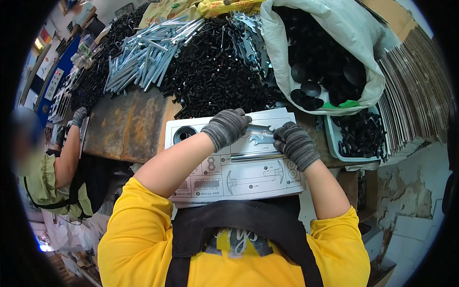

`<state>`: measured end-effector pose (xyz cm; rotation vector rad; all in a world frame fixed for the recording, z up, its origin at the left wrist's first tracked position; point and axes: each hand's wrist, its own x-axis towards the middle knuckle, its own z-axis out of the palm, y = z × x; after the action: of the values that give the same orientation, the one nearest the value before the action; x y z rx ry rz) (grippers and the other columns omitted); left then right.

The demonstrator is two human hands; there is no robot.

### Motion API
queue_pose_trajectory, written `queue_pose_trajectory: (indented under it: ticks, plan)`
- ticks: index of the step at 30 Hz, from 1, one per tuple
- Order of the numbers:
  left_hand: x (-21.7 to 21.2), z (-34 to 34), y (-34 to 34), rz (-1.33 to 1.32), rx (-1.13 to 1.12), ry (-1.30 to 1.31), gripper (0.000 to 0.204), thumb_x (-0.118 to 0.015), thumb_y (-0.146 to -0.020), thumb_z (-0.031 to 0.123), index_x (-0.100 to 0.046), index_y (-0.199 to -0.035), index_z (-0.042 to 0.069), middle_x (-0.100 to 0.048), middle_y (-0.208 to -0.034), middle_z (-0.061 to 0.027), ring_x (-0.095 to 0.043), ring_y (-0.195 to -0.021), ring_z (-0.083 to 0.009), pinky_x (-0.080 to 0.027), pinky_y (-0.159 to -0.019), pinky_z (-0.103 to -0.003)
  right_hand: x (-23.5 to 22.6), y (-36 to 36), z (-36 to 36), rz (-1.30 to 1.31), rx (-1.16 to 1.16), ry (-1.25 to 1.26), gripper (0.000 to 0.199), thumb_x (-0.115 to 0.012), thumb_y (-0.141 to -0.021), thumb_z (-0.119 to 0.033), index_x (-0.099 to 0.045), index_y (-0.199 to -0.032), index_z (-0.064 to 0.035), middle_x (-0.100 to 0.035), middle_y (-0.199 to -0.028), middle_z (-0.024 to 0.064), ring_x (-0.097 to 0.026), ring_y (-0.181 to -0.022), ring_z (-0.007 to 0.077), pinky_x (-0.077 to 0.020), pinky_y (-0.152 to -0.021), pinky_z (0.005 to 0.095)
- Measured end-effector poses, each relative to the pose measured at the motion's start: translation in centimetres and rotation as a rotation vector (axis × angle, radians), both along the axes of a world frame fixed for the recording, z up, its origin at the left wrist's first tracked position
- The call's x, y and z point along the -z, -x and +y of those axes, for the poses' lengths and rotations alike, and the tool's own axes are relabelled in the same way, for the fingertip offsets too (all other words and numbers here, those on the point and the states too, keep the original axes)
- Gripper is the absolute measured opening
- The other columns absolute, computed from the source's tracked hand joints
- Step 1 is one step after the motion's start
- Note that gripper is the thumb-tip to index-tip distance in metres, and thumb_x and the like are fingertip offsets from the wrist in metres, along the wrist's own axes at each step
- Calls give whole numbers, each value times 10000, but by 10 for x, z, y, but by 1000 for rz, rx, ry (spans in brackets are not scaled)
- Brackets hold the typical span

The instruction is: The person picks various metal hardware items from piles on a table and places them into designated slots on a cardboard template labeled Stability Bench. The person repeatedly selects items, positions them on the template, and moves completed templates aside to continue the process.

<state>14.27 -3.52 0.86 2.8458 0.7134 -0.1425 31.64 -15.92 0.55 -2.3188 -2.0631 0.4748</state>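
Note:
A stack of printed parts sheets [215, 189] lies in front of me with loose hardware on top. My left hand [224, 128], in a grey knit glove, is over its upper middle; the fingers are curled, and what they pinch is hidden. At the sheet's right side my gloved right hand [296, 146] closes its fingers at the right end of a flat silver open-end wrench [258, 139]. Just above it, a second wrench [259, 129] reaches toward my left fingertips. Below both is a shiny metal rod [253, 157]. A black round cap [184, 134] sits left of my left wrist.
Behind the sheets are heaps of black bolts [215, 71], silver rods [143, 52] and wrenches [249, 40]. A white sack [330, 14] of black round parts stands right, above a pale blue bin [332, 138]. Flattened cardboard [413, 86] is stacked far right. A co-worker's gloved hand [79, 116] is left.

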Motion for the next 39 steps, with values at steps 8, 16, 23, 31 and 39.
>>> queue_pose_trajectory:
  ticks: [8, 16, 23, 31, 39]
  plan:
    - [11, -6, 2, 36, 54, -22, 230, -555, -807, 201, -581, -1013, 103, -556, -1001, -125, -563, -919, -270, -478, -802, -345, 9, 2, 0, 64, 30, -124, 273, -626, -728, -215, -597, -968, -89, -587, -907, 117, -569, -850, 266, -457, -784, 357]
    - [9, -4, -6, 35, 77, 23, 215, -574, -800, 217, -594, -978, 98, -564, -928, -119, -577, -854, -260, -488, -749, -335, 8, 2, -3, 118, 7, -186, 295, -632, -728, -188, -581, -989, -60, -589, -907, 116, -565, -868, 275, -452, -795, 365]
    - [13, -5, 5, -46, 35, 25, 335, -625, -752, 175, -571, -1071, 87, -548, -993, -112, -563, -868, -248, -489, -740, -327, -1, -69, -43, -170, 92, -703, 222, -514, -820, -278, -602, -920, -101, -595, -872, 119, -576, -849, 267, -470, -743, 374]
    - [-12, -11, 34, -476, -54, 38, 388, -662, -688, 59, -565, -1063, 32, -544, -923, -115, -568, -788, -241, -485, -687, -312, 0, -164, -73, -447, 622, 88, 305, -585, -779, -272, -559, -1053, -140, -568, -1026, 137, -580, -937, 284, -481, -787, 402]
    - [-25, -26, 74, -602, -198, 107, 319, -594, -729, -16, -576, -1045, 29, -537, -905, -96, -555, -806, -192, -468, -709, -275, -19, -139, -64, -168, 663, -233, 289, -616, -758, -238, -554, -990, -76, -608, -981, 136, -588, -915, 294, -483, -753, 389]
